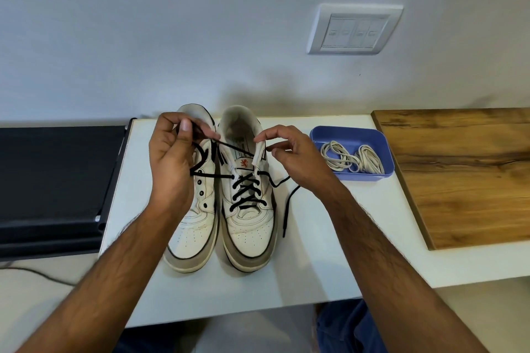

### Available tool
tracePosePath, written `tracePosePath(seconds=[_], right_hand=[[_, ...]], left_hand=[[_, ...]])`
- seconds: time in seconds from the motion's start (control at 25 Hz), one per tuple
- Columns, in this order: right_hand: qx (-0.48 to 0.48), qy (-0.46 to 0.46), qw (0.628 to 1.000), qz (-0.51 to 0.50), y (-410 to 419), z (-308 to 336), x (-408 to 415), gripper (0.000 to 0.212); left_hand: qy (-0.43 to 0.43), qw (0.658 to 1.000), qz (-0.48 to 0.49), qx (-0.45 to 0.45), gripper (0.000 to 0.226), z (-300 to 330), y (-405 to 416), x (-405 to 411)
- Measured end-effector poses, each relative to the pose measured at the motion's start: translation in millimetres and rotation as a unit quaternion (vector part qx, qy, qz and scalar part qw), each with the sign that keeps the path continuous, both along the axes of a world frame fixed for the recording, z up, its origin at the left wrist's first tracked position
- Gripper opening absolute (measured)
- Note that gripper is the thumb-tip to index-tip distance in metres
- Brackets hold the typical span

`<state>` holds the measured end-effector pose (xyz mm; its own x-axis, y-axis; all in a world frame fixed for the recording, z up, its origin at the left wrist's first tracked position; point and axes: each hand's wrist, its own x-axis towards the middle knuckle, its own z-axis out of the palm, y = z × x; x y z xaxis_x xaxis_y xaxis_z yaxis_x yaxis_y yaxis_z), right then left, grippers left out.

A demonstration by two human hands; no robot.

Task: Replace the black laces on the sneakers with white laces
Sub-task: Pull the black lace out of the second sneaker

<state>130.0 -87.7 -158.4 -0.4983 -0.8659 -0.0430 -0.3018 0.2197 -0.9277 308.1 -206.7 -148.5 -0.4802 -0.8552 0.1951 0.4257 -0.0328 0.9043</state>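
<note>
Home room: plain painted wall, switch plate (355, 29), white table (315, 252), wooden board (464, 175).

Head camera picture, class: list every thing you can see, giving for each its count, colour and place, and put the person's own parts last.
sneakers: two, white, side by side on the table.
black lace: one seen, partly undone on the right-hand sneaker.
white laces: two bundles, in the tray.
tray: one, blue, right of the sneakers.
table: one, white.
wooden board: one, brown, far right.
black case: one, far left.
wall switch: one, white, on the wall.
left hand: pinches the black lace.
right hand: fingers on the sneaker's collar.
</note>
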Motion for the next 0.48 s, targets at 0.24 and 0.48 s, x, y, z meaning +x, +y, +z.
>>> tracePosePath(seconds=[0.24, 0.48], right_hand=[[0.003, 0.002, 1.0, -0.001, 0, 1, 0, 0.053], [0.0, 0.007, 1.0, -0.006, 0, 2, 1, 0.051]], left_hand=[[-0.013, 0.999, 0.04, 0.008, 0.016, 6, -1, 1], [-0.193, 0.973, -0.007, -0.128, 0.032, 19, -19, 31]])
